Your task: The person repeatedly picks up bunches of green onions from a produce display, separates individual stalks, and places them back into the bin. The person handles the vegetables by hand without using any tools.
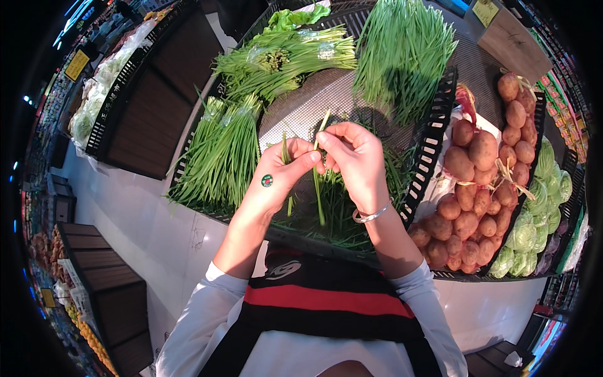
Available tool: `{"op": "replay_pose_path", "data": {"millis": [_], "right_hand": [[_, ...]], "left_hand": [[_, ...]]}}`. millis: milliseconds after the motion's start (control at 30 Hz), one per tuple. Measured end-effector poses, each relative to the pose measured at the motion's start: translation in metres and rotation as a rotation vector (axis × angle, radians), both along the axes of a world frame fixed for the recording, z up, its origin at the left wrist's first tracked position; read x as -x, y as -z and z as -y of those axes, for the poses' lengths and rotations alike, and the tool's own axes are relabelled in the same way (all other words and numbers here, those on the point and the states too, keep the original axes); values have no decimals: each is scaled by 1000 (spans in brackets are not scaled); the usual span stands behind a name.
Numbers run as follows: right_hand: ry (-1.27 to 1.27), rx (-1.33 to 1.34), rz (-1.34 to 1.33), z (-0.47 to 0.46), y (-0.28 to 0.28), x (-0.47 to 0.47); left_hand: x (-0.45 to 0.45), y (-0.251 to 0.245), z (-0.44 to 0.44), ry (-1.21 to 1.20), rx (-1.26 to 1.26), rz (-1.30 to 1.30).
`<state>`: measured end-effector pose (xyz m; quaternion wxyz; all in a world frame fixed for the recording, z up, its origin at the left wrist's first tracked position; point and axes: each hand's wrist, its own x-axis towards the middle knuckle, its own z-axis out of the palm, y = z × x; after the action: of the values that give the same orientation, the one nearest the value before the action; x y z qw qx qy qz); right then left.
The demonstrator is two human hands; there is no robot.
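Observation:
Both hands are raised close together over a black slatted produce bin. My left hand (288,172) pinches a thin green leafy blade (285,150) between its fingers. Beside it, my right hand (353,155) holds a pale green stalk (325,121) by thumb and forefinger; a silver bracelet circles that wrist. Loose green leaves (346,212) lie below the hands. Bundles of long green leaves (226,151) rest at the left of the bin, banded green bundles (292,59) at the back left, and a large heap of chives or similar greens (403,56) at the back right.
Right of the bin's slatted divider (431,146) lie netted potatoes (471,226), then green cabbages (527,231). A wood-look block (516,47) stands at the back right. Across the aisle floor (118,202) at left is another stand (155,99) with wrapped pale greens (101,99).

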<state>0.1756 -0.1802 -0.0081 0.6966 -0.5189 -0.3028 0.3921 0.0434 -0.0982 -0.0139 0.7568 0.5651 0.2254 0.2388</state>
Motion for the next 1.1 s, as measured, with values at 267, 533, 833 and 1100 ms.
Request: {"op": "replay_pose_path", "data": {"millis": [267,533,833,1100], "right_hand": [[154,-79,676,2,7,-8],[390,-156,1241,-2,3,-15],[620,106,1296,1,-5,-41],[146,-212,1394,5,-16,-24]], "left_hand": [[8,-1,-2,7,48,-67],[11,-5,0,1,56,-90],[18,-9,-1,-37,41,-92],[21,-5,-10,-122,-224,-190]]}}
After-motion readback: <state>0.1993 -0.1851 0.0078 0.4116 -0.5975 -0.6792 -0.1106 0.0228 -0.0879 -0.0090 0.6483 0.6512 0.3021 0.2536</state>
